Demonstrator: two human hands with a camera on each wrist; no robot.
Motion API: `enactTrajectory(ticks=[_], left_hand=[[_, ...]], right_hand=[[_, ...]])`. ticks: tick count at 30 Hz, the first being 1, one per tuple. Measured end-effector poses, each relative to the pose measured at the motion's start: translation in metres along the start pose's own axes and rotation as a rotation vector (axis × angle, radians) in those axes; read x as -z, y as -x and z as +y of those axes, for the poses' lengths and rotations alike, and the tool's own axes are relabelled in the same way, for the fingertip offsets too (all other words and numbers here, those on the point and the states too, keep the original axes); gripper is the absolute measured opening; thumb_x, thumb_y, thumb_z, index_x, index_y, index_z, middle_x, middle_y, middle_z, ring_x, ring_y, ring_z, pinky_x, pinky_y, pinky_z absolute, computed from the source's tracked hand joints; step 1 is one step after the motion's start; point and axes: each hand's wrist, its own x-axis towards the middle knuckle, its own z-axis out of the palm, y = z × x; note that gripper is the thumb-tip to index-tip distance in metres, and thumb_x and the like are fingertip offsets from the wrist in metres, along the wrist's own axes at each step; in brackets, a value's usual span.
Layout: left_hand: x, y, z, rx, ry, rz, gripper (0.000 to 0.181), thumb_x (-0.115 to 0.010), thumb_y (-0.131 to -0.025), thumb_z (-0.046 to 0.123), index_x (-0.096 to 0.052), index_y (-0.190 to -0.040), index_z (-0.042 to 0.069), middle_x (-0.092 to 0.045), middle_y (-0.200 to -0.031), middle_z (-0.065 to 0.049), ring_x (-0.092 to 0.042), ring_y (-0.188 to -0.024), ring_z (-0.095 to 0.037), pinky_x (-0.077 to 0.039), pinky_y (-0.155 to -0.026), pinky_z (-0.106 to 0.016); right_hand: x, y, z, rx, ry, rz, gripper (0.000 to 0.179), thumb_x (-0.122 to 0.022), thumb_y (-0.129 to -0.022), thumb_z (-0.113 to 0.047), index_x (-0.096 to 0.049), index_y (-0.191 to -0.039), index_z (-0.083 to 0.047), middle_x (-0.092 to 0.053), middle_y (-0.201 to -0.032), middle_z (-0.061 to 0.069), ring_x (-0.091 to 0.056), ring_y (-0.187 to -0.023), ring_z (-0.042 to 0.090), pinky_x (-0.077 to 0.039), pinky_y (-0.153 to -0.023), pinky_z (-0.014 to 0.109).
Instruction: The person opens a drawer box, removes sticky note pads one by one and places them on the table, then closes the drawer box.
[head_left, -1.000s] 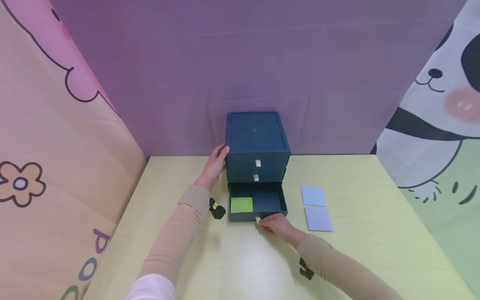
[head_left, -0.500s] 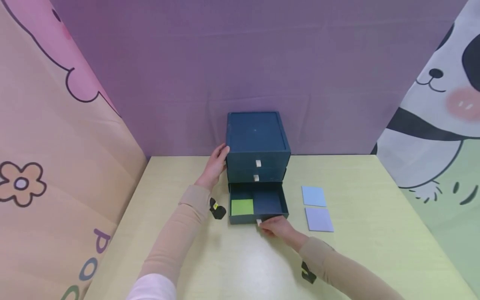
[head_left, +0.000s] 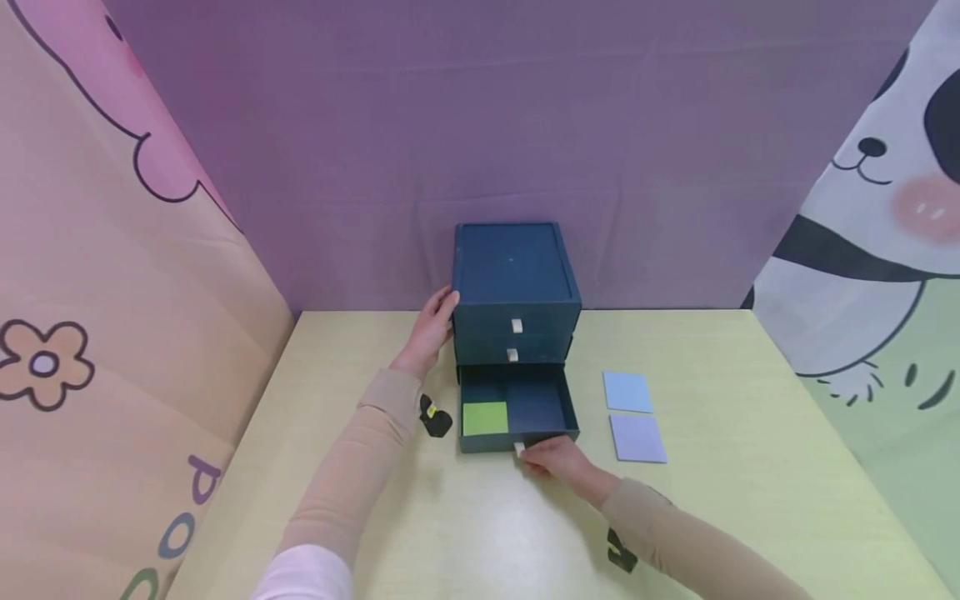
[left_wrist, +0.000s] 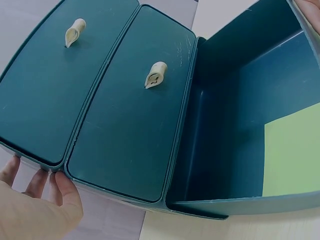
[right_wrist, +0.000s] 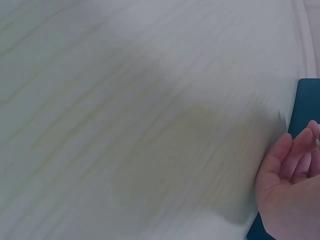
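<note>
A dark blue drawer cabinet [head_left: 513, 262] stands at the back of the table, its two upper drawers closed and its bottom drawer [head_left: 536, 407] pulled out. In that drawer, a green square of paper [head_left: 485, 419] lies at the front left. My right hand [head_left: 558, 460] pinches the pale pull tab [head_left: 519, 449] on the drawer's front; the right wrist view shows curled fingers at its edge. Against the cabinet's left side rests my left hand [head_left: 429, 333]. Its fingertips [left_wrist: 64, 179] touch the side wall in the left wrist view.
A light blue paper square [head_left: 627, 392] and a lilac one [head_left: 637, 438] lie on the table [head_left: 720, 400] to the cabinet's right. Behind the cabinet hangs a purple cloth [head_left: 360, 150]. Black wrist-camera parts [head_left: 436, 417] show beside both forearms.
The bottom drawer has slid a little farther out toward me, carrying the green paper along. My right hand has moved with it; the left hand has stayed in place.
</note>
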Motion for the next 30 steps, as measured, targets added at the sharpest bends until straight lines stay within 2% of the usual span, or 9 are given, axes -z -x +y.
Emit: enactTrajectory(ticks=[23,25,28,30], left_hand=[[0.001,0.002,-0.001,0.011,-0.03,-0.017,0.06,-0.044,-0.099,0.044,-0.026,-0.15,0.019,-0.019,-0.157,-0.005,-0.021,-0.144,-0.027,-0.024,-0.115,-0.048],[0.001,0.002,0.001,0.017,-0.029,-0.022,0.06,-0.043,-0.099,0.043,-0.024,-0.15,0.018,-0.018,-0.158,-0.006,-0.02,-0.144,-0.027,-0.023,-0.115,-0.048],[-0.001,0.01,0.01,0.022,-0.031,-0.028,0.059,-0.043,-0.1,0.039,-0.023,-0.151,0.015,-0.017,-0.158,-0.008,-0.02,-0.144,-0.029,-0.023,-0.115,-0.048],[-0.001,0.01,0.01,0.019,-0.034,-0.024,0.059,-0.043,-0.1,0.039,-0.024,-0.151,0.015,-0.018,-0.157,-0.008,-0.021,-0.143,-0.029,-0.024,-0.115,-0.048]], right_hand=[[-0.001,0.009,0.009,0.021,0.026,-0.034,0.023,-0.065,-0.087,-0.012,-0.07,-0.096,0.009,-0.069,-0.076,0.006,-0.057,-0.066,0.01,-0.052,-0.064,0.026],[-0.002,0.01,0.009,0.014,0.02,-0.037,0.024,-0.065,-0.088,-0.013,-0.07,-0.097,0.009,-0.069,-0.076,0.005,-0.057,-0.066,0.01,-0.051,-0.064,0.026],[-0.002,0.013,0.009,0.006,0.019,-0.039,0.025,-0.065,-0.088,-0.014,-0.07,-0.097,0.008,-0.068,-0.076,0.005,-0.057,-0.066,0.01,-0.051,-0.064,0.027],[-0.003,0.015,0.009,0.003,0.016,-0.047,0.025,-0.065,-0.088,-0.014,-0.07,-0.098,0.009,-0.069,-0.076,0.005,-0.057,-0.066,0.011,-0.052,-0.065,0.028]])
